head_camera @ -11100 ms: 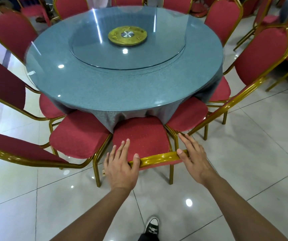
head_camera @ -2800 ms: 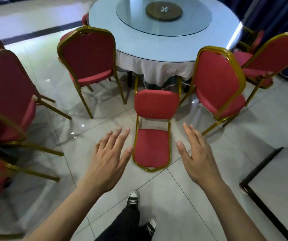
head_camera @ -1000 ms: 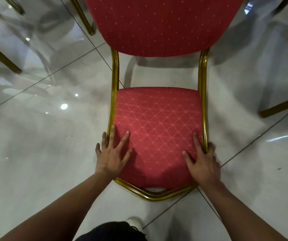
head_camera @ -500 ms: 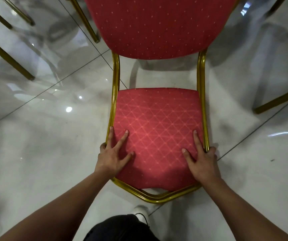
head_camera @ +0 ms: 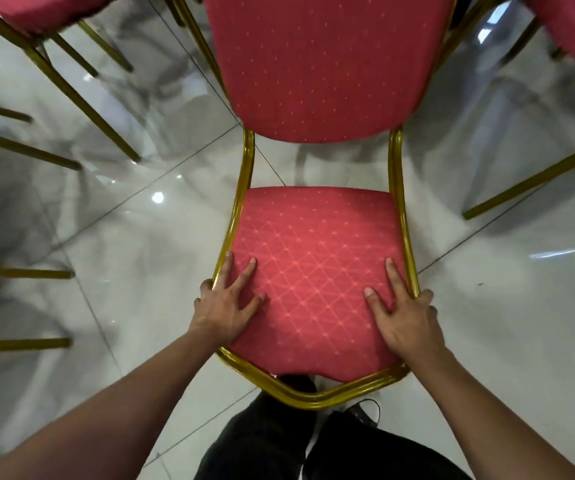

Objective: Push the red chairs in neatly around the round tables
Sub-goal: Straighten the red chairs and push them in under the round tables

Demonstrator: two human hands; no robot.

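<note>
Hands gripped both side rails: left hand [head_camera: 225, 306] and right hand [head_camera: 405, 315] clasped the toppled red-cushioned, gold-framed chair [head_camera: 317, 258], its long axis running straight ahead between them on the floor.

Glossy pale tiled floor [head_camera: 140, 258], red chair [head_camera: 317, 271] lying on it, gold legs of other chairs [head_camera: 81, 98] around

Bare floor [head_camera: 133, 265] lies open left of the tipped chair [head_camera: 317, 265]; neighbouring chair legs [head_camera: 81, 98] crowd both sides farther ahead.
</note>
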